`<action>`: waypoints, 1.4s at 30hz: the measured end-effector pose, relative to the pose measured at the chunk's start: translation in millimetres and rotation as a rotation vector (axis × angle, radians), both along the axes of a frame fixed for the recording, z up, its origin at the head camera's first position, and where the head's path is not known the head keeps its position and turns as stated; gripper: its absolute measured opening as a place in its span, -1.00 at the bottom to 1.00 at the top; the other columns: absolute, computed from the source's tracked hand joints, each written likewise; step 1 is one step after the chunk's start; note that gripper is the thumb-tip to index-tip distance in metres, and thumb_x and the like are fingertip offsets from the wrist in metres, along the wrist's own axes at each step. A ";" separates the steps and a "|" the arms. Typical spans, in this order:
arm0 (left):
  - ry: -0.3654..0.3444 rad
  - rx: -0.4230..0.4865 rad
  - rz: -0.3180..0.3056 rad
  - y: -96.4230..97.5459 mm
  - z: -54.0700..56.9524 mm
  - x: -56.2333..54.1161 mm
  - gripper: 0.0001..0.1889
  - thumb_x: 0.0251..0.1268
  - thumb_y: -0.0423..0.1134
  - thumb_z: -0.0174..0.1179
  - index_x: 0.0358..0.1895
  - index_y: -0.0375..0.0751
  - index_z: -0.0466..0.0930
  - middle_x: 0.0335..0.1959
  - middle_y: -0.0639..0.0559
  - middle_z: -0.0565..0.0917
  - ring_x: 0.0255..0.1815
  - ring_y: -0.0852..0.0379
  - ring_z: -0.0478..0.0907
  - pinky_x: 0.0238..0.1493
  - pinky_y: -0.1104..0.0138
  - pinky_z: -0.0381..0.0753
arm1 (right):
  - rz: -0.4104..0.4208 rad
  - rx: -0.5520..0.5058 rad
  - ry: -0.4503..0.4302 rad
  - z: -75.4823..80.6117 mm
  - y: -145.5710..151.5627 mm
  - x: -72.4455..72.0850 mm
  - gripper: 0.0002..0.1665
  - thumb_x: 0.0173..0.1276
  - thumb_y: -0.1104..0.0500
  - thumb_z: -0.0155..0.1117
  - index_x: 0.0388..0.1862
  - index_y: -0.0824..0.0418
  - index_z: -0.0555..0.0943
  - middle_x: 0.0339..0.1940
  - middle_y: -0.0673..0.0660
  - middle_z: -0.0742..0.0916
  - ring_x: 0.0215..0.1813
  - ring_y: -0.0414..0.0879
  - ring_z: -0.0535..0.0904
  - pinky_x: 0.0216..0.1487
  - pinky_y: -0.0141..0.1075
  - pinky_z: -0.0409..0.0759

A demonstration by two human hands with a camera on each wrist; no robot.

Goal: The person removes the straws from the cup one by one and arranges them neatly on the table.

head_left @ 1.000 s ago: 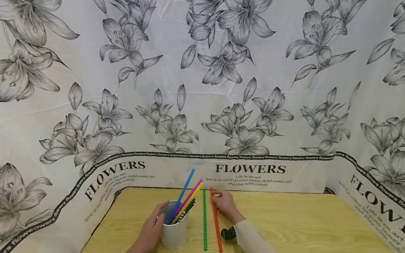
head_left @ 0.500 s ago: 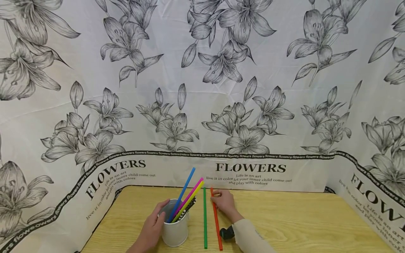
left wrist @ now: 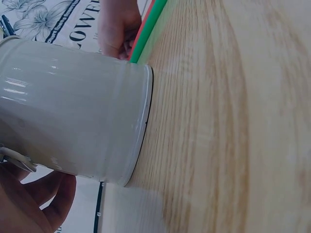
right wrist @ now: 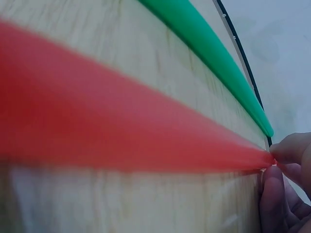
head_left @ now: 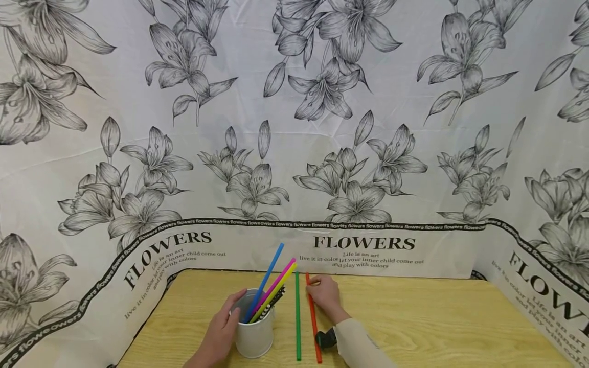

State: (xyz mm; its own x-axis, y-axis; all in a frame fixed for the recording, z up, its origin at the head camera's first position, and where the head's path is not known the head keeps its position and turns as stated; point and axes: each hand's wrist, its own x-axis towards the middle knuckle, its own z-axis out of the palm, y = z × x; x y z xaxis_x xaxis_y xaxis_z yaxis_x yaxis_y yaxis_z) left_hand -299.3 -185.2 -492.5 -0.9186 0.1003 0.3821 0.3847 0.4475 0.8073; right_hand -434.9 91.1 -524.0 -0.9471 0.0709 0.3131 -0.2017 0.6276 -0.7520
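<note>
At bottom centre, the red straw point(head_left: 313, 318) runs down from the pinching right hand point(head_left: 324, 296); the left hand point(head_left: 220, 327) grips the pail point(head_left: 254, 339).

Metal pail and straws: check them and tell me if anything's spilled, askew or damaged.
Nothing stands out. The white metal pail, held by the left hand, stands upright; the red straw, pinched by the right hand, runs roughly alongside the green straw; I see no spill or break.
</note>
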 end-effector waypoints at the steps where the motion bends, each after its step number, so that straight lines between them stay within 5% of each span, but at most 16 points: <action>1: 0.003 -0.005 0.005 0.6 0.7 0.2 -0.61 0.58 -0.25 -0.18 0.38 -0.06 0.33 0.28 -0.04 0.47 0.34 -0.06 0.34 0.26 -0.11 0.28 | -0.010 0.003 -0.003 1.2 -0.5 0.6 -0.84 -0.01 0.25 0.42 -0.37 0.21 0.75 -0.39 0.07 0.74 -0.39 -0.07 0.59 -0.37 -0.20 0.56; 42: -0.025 0.033 -0.001 -0.2 -0.8 -1.1 -0.60 0.57 -0.25 -0.16 0.38 -0.06 0.33 0.27 -0.03 0.48 0.32 -0.05 0.36 0.26 -0.09 0.30 | -0.026 0.017 0.006 0.4 -2.7 -0.8 -0.90 0.04 0.22 0.36 -0.42 0.16 0.75 -0.42 0.04 0.74 -0.43 -0.08 0.58 -0.42 -0.21 0.53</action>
